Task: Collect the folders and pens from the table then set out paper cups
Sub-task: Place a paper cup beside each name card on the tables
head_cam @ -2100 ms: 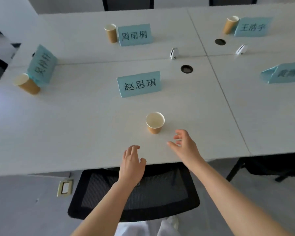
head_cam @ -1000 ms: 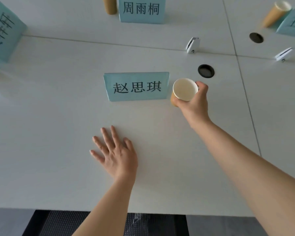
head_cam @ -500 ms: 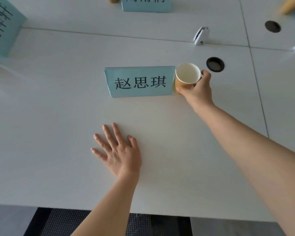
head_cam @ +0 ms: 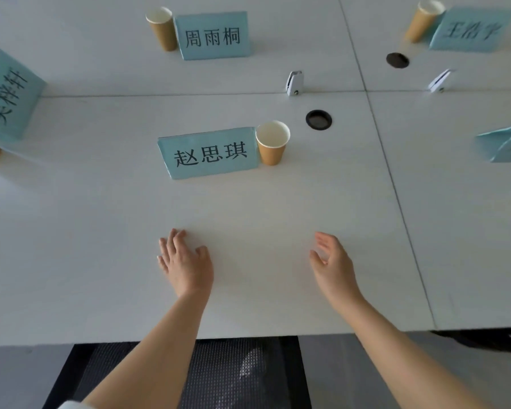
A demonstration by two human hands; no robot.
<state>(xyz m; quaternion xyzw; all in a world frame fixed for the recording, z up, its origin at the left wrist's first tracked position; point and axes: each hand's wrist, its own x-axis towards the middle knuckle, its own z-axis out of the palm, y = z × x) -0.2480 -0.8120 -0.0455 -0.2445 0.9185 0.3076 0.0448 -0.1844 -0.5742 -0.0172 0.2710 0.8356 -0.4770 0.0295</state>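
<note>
The paper cup (head_cam: 272, 142) stood upright on the table (head_cam: 101, 231), touching the right end of the name card (head_cam: 208, 153). Both hands were empty with relaxed fingers: the left hand (head_cam: 186, 262) rested on the table, the right hand (head_cam: 332, 262) hovered. The cup lay well ahead, between them, slightly nearer the right hand

Your single head-worn view: looks forward and down, close over the white table (head_cam: 248, 208), chair mesh (head_cam: 219, 376) at the bottom edge, name cards toward the top.
</note>
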